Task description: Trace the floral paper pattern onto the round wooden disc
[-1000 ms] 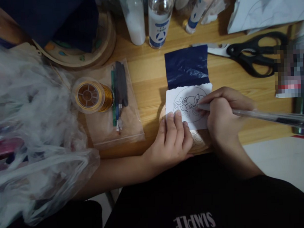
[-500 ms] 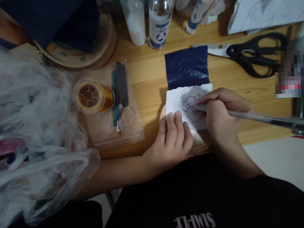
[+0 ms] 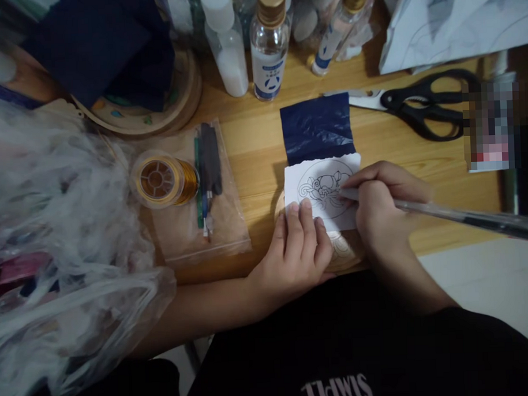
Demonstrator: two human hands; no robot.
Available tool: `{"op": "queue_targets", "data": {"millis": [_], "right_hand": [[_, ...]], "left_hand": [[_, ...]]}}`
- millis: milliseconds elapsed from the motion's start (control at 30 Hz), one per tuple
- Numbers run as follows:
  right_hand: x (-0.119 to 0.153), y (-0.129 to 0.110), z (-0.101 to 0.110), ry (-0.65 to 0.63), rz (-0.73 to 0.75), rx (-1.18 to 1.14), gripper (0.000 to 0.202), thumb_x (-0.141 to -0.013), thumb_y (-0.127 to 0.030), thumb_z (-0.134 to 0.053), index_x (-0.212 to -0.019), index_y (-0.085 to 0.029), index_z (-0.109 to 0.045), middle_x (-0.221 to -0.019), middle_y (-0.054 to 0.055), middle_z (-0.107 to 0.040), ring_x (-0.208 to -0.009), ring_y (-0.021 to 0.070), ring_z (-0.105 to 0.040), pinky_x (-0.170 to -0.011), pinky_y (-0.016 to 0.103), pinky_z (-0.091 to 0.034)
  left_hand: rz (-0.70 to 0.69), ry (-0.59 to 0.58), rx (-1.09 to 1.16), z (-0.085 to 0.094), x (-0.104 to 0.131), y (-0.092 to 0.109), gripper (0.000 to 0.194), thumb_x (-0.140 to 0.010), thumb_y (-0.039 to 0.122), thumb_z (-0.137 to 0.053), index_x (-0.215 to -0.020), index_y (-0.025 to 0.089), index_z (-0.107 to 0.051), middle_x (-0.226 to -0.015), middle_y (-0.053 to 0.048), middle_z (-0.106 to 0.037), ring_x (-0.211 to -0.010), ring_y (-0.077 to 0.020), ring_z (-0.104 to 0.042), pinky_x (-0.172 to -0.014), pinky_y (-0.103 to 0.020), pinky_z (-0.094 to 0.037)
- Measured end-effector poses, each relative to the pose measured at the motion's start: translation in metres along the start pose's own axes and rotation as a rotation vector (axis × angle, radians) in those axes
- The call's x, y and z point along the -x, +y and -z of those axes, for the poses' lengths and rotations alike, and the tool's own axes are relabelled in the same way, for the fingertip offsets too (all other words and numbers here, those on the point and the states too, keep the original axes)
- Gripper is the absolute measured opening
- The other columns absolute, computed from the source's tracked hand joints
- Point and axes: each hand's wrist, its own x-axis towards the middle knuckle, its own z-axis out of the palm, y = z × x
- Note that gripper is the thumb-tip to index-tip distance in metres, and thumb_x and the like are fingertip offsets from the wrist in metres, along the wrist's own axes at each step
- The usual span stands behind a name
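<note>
My right hand [image 3: 383, 208] is closed around a pen [image 3: 459, 215], its tip against a small white sheet of paper [image 3: 350, 219]. Black line art of curling shapes inside a circle covers the sheet. With its fingertips on the sheet's lower left, my left hand [image 3: 298, 249] holds the paper against a round pale wooden piece [image 3: 350, 258]. The left thumb is mostly hidden near the round piece's lower edge. A dark blue sheet [image 3: 317, 127] sticks out beyond the paper's top edge. Some line drawing shows on the round piece below the paper.
Black-handled scissors [image 3: 416, 103] lie behind on the right. A spool of gold thread [image 3: 166, 179] and a clear bag [image 3: 230, 222] with brushes are left. Bottles [image 3: 268, 65] stand at the back, near an embroidery hoop [image 3: 191, 91]. Crumpled plastic [image 3: 74, 228] fills the left side.
The view has tilted slightly, so the table's things sit lower and the bottle caps show. The pen stays at the paper, and both hands keep nearly the same pose.
</note>
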Motion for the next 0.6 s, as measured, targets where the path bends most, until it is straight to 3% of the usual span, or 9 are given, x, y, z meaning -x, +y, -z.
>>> {"op": "queue_targets", "data": {"millis": [233, 600], "right_hand": [[-0.0011, -0.0034, 0.0026, -0.052, -0.004, 0.014, 0.024, -0.066, -0.008, -0.048, -0.056, -0.021, -0.066, -0.051, -0.006, -0.06, -0.047, 0.0089, -0.054, -0.047, 0.022, -0.042], [-0.0019, -0.0035, -0.0006, -0.01, -0.036, -0.018, 0.022, -0.066, -0.01, -0.048, -0.053, -0.018, -0.064, -0.048, -0.004, -0.059, -0.042, 0.007, -0.051, -0.041, 0.02, -0.039]], "left_hand": [[-0.004, -0.006, 0.0, 0.0006, -0.0006, -0.0012, 0.081, -0.093, 0.072, -0.038, -0.121, -0.001, -0.058, -0.126, -0.031, -0.063, -0.114, -0.0381, -0.066, -0.097, -0.047, -0.051], [-0.015, -0.003, 0.0, 0.0008, -0.0004, -0.0007, 0.078, -0.094, 0.069, -0.038, -0.121, -0.001, -0.059, -0.125, -0.031, -0.064, -0.113, -0.0381, -0.066, -0.097, -0.046, -0.052]]}}
